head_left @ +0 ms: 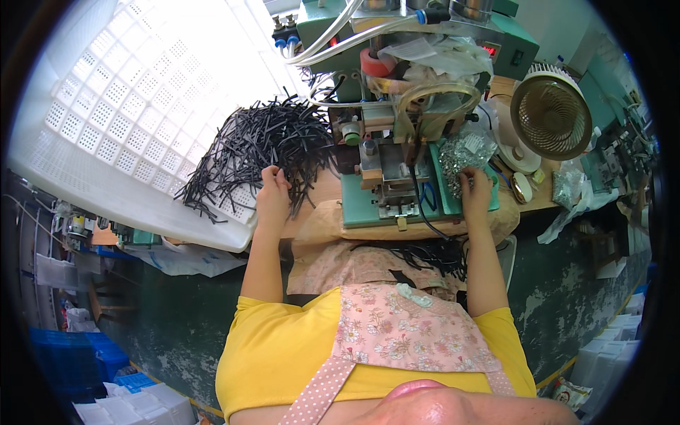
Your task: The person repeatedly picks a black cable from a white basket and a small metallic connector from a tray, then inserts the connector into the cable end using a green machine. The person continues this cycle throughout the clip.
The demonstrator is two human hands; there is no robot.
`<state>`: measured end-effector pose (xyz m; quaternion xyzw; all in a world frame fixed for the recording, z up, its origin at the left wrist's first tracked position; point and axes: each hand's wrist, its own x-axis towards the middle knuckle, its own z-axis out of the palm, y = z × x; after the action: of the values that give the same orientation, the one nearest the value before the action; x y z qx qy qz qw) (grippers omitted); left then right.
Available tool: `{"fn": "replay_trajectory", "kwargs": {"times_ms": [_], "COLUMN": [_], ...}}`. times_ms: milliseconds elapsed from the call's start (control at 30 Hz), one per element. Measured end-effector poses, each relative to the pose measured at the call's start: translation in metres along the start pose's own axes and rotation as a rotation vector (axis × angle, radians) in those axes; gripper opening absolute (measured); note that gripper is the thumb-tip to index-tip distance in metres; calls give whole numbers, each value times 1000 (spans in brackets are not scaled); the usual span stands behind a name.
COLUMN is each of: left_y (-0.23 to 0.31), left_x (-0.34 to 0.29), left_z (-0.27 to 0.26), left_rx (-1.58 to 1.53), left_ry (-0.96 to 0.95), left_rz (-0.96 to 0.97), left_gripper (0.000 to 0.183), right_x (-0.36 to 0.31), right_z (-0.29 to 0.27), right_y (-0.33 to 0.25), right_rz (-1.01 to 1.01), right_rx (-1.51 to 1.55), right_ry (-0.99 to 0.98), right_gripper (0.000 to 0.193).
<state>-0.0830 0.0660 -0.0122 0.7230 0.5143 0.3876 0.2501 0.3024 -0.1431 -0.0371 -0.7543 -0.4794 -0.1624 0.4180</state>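
Observation:
My left hand (273,193) is at the near edge of a heap of thin black strips (265,134), its fingers pressed together; what is between them, if anything, is too small to make out. On the other side, my right hand (476,190) reaches into a pile of small shiny metal pieces (460,159) with its fingertips bent together. Whether a piece is pinched there is hidden. Between my hands stands a bench machine (389,170) with a green base and a metal work block. More black strips (425,258) lie across my lap.
A large white perforated plastic basket (127,106) leans at the left beside the strips. Clear air hoses (322,53) and a dark cable (418,191) run about the machine. A round fan (551,117) and a plastic bag of metal pieces (567,185) stand at the right.

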Motion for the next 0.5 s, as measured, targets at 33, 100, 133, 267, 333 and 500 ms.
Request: {"fn": "replay_trajectory", "kwargs": {"times_ms": [33,100,133,267,333,500], "left_y": [-2,-10,-15,-16,2,82], "left_x": [-1,-4,-6,-10,-8,-12], "left_z": [-3,-3,-1,17,19,28], "left_rx": [-54,47,51,-176,-293,-569], "left_ry": [-28,-147,-209,-111,-71,-40], "left_rz": [-25,-80,-138,-30,66,245], "left_gripper": [22,23,23,21,22,22], "right_x": [0,2,3,14,24,34], "right_z": [0,-2,-3,-10,-17,-15], "right_y": [-2,-10,-17,-61,-85,-131], "right_rz": [21,31,97,182,103,56], "right_rx": [2,18,90,356,393,396], "right_ry": [0,29,-3,-27,-62,-154], "right_gripper": [12,11,12,14,14,16]}}
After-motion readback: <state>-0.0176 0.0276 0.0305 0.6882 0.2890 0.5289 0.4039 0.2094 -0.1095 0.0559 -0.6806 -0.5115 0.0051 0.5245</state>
